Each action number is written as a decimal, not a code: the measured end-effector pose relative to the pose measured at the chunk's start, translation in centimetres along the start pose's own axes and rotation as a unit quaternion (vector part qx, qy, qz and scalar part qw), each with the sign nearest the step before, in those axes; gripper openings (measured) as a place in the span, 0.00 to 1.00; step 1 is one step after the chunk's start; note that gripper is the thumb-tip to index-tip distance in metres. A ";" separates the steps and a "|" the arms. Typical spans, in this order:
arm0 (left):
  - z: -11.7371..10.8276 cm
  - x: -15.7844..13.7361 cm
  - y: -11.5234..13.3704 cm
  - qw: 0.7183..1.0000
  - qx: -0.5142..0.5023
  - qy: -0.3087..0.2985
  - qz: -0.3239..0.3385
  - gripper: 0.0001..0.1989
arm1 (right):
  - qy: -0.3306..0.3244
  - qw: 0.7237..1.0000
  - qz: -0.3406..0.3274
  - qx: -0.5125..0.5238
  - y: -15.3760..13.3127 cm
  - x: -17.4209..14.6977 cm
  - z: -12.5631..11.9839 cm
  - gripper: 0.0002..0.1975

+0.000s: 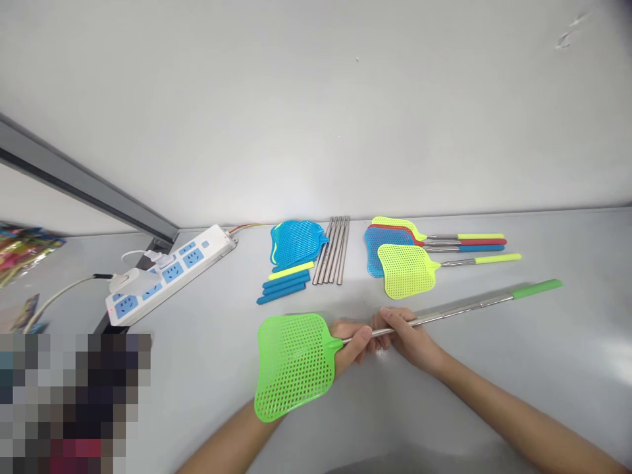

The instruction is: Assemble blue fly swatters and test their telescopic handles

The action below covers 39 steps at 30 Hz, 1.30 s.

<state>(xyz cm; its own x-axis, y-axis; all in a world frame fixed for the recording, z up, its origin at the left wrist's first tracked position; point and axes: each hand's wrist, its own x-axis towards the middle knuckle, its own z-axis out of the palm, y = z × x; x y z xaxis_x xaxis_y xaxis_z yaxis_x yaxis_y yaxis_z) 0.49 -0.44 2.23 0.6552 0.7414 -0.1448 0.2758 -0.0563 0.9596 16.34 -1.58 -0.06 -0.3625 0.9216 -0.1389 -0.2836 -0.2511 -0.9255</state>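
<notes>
Evidently, a grey desk (197,359) meeting a pale wall (296,118).
Leftmost, a white power strip (172,272); then a green fly swatter (296,365) over the desk, its shaft gripped by left hand (353,343) and right hand (407,334); rightward, more swatters (407,270) lying flat.

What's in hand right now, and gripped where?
A green fly swatter, by its metal rod: left hand next to the green head, right hand farther along toward the green handle.

Fly swatter (334,343), one: bright green perforated head (295,365), silvery sectioned shaft (459,311) extended, green grip (537,288); held aslant in both hands (412,339), head to left, grip right.
</notes>
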 end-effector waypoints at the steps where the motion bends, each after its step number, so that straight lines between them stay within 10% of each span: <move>1: -0.1 -0.1 0.0 1.000 -0.006 -0.005 -0.005 0.25 | -0.004 1.000 -0.001 -0.006 0.1 0.0 0.0 0.22; 16: 0.3 -0.9 0.7 0.983 -0.110 -0.064 -0.130 0.28 | -0.080 0.989 0.011 -0.124 -0.1 -0.9 0.3 0.28; 39: 1.9 -0.6 -1.0 0.978 -0.165 0.048 -0.114 0.29 | -0.049 0.994 -0.003 -0.096 0.0 -0.6 0.5 0.25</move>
<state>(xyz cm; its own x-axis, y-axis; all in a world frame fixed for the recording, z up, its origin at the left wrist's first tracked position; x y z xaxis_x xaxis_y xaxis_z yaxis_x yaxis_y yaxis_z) 1.13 -2.05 0.87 0.5293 0.7701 -0.3561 0.1546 0.3251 0.9329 16.14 -2.23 0.19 -0.4492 0.8871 -0.1058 -0.1145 -0.1747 -0.9779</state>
